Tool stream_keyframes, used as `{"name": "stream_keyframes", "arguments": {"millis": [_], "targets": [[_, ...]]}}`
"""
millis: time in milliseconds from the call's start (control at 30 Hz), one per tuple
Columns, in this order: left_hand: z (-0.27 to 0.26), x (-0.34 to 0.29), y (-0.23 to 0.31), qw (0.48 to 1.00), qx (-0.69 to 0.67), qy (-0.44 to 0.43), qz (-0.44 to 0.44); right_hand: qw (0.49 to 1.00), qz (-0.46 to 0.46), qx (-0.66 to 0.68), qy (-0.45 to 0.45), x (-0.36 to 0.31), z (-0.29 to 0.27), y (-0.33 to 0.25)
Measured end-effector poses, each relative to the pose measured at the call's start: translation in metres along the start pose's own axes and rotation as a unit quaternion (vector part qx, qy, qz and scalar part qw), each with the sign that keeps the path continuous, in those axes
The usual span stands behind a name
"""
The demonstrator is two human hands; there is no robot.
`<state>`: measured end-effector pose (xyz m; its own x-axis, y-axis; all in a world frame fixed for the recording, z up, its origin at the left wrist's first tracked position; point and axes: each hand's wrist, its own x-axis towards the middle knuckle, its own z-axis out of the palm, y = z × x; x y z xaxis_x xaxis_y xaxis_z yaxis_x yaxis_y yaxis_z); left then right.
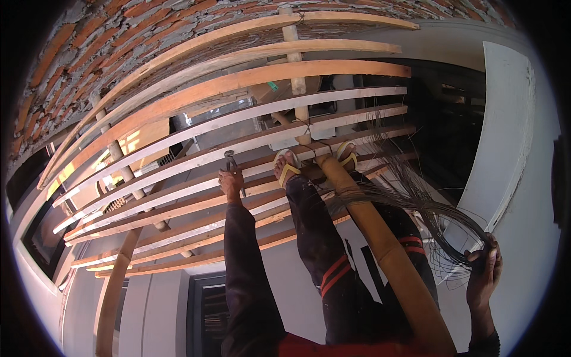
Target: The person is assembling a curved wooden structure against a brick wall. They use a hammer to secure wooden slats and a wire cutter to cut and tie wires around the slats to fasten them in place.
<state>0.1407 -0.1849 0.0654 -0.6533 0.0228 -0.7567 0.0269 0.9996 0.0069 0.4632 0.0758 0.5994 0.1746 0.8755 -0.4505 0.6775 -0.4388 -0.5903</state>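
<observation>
A: Nearest stuff?
B: Thick bamboo pole (379, 244), from the lower edge up between the legs (312, 229). Dark trousers, red stripes.

A: Right hand (485, 273)?
B: Off at the right, fingers curled closed on one end of a bundle of thin dark wire (443, 229). Other end fans out past the pole's top, over the slats.

A: Left hand (231, 180)?
B: Left of the feet (288, 169), arm stretched out. Fingers wrapped around dark metal pliers (230, 156), head pointing away from the person. Can't tell if the plier jaws are open or have hold of anything.

A: Feet?
B: Sandals, yellow straps, at the slats, near the pole's top end.

A: Slats (357, 66)?
B: Long wooden strips in roughly parallel rows, bent by the lens. They cross a thinner round pole (299, 86) that has dark ties on it.

A: Farther out?
B: Pale panel (505, 119) on the right. Rough brick wall (89, 50) beyond the slats, along the top.
</observation>
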Motion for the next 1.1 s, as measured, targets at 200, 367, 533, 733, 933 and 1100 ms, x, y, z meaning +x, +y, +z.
{"name": "stream_keyframes", "arguments": {"millis": [200,367,533,733,933,1100], "targets": [[0.063,0.014,-0.012,0.987,0.105,0.113,0.044,0.997,-0.025,-0.055,-0.044,0.004,0.013,0.007],[0.064,0.014,-0.035,0.962,0.089,0.179,0.186,0.997,-0.042,-0.034,-0.052,0.001,0.009,-0.001],[-0.002,-0.067,0.011,0.947,-0.120,0.051,0.293,0.990,-0.092,-0.010,-0.109,-0.005,0.017,-0.031],[-0.162,-0.281,0.107,0.666,-0.581,-0.442,0.155,0.934,-0.275,-0.172,-0.150,-0.011,0.050,-0.099],[-0.247,-0.390,0.167,0.600,-0.669,-0.427,0.102,0.770,-0.420,-0.406,-0.256,-0.044,0.099,-0.180],[-0.331,-0.452,0.219,0.575,-0.746,-0.332,0.059,0.819,-0.385,-0.322,-0.278,-0.055,0.094,-0.209]]}}
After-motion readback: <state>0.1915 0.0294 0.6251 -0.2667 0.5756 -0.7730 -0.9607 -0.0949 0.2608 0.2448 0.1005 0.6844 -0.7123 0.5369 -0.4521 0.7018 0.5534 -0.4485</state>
